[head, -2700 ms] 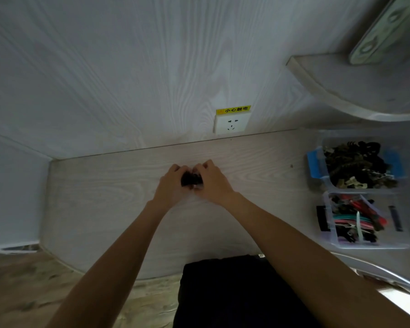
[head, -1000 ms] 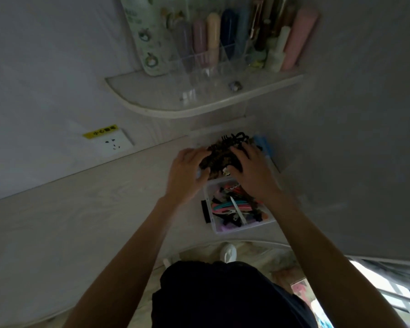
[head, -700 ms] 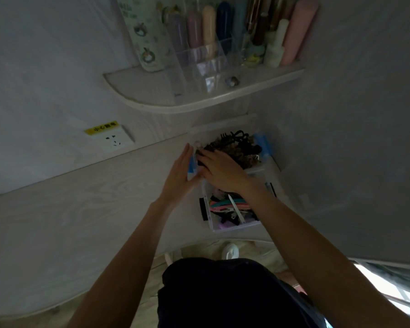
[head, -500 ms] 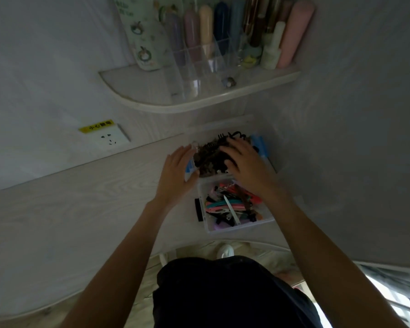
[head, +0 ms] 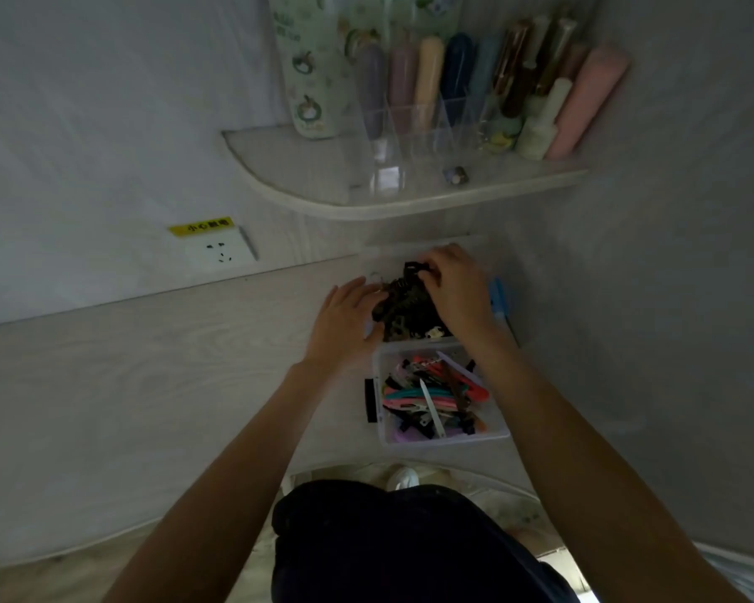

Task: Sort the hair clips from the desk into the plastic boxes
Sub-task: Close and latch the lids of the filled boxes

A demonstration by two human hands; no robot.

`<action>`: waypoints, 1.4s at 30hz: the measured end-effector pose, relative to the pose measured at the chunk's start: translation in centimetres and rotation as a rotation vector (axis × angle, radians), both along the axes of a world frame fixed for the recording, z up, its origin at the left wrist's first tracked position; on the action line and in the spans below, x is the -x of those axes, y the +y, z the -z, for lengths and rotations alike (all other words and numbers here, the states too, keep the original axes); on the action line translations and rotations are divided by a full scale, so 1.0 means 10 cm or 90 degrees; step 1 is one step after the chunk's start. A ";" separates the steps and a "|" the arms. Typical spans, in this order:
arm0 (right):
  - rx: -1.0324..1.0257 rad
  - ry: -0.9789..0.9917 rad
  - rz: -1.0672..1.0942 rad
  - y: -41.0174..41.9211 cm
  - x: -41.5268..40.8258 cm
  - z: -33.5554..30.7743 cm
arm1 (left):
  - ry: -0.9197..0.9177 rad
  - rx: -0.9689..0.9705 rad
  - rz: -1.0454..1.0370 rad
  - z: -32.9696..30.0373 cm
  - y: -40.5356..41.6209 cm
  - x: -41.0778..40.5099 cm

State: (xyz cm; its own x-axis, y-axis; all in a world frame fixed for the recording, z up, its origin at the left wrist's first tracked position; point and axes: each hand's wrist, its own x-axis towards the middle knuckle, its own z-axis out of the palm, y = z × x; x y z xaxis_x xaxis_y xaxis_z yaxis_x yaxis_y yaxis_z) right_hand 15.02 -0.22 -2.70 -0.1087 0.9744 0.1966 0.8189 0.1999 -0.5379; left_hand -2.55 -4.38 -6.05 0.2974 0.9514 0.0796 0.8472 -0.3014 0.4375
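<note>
Head view: both my hands are up at the far box (head: 499, 298), just right of frame centre, with the near box (head: 442, 438) straight below it in the picture.
Left hand (head: 345, 326): fingers spread and flat, pressed against the left side of the far box. Holding nothing, just steadying, I'd say.
Right hand (head: 458, 289): curled over the top of the clip pile (head: 403, 304), fingertips pinching a black claw clip (head: 414, 268) at the pile's upper edge.
What the move turns on: the clip is already over the box, right under my right fingers, so that's the nearer hand and it only needs to let go or push down.
Clip axis: can't really tell, too dark.
Pile look: dark brown and black claw clips, heaped above the rim.
Near box: colourful flat clips, pink, teal, orange, lying mostly left to right.
Desk (head: 149, 363): no loose clips that I can see.
</note>
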 end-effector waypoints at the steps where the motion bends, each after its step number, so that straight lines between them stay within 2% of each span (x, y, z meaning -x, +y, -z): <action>1: 0.022 -0.031 -0.015 0.03 0.03 0.05 | -0.006 -0.006 -0.003 -0.02 0.00 -0.01; 4: 0.149 -0.084 -0.093 0.04 0.02 0.14 | 0.016 0.002 0.000 -0.07 -0.01 -0.04; 7: 0.284 -0.047 -0.180 -0.02 -0.11 0.12 | 0.085 0.024 0.026 -0.08 0.03 -0.11; 9: 0.272 -0.054 -0.175 -0.14 -0.23 0.10 | 0.118 0.036 0.061 -0.06 0.09 -0.16; 11: 0.170 -0.057 -0.111 -0.28 -0.36 0.09 | 0.170 0.038 0.100 -0.04 0.16 -0.20; 13: 0.076 -0.129 -0.055 -0.39 -0.49 0.12 | 0.211 0.037 0.096 -0.06 0.24 -0.21; 14: 0.073 -0.171 -0.041 -0.43 -0.53 0.14 | 0.223 0.034 0.081 -0.07 0.27 -0.21; 18: 0.212 -0.261 -0.093 -0.59 -0.62 0.20 | 0.249 0.033 0.059 -0.09 0.33 -0.21; 23: 0.239 -0.421 -0.142 -0.58 -0.64 0.16 | 0.180 0.066 0.057 -0.07 0.27 -0.21; 25: 0.306 -0.379 -0.121 -0.48 -0.60 0.12 | 0.137 0.015 0.087 -0.06 0.22 -0.21; 27: 0.328 -0.290 -0.093 -0.41 -0.55 0.07 | 0.147 -0.014 0.139 -0.07 0.14 -0.20; 29: 0.260 -0.173 -0.040 -0.40 -0.57 0.02 | 0.204 0.004 0.161 -0.06 0.10 -0.19; 31: 0.103 -0.078 0.002 -0.40 -0.57 -0.03 | 0.242 0.008 0.161 -0.07 0.10 -0.21; 33: -0.006 -0.047 0.004 -0.35 -0.55 -0.10 | 0.205 0.008 0.152 -0.08 0.14 -0.22; 36: -0.084 -0.081 -0.026 -0.09 -0.48 -0.16 | -0.004 -0.060 0.048 -0.12 0.14 -0.14; 38: -0.082 -0.144 -0.061 0.15 -0.42 -0.15 | -0.142 -0.096 -0.058 -0.15 0.15 -0.03; 42: 0.009 -0.250 -0.108 0.49 -0.33 -0.04 | -0.336 0.059 -0.265 -0.27 0.21 0.12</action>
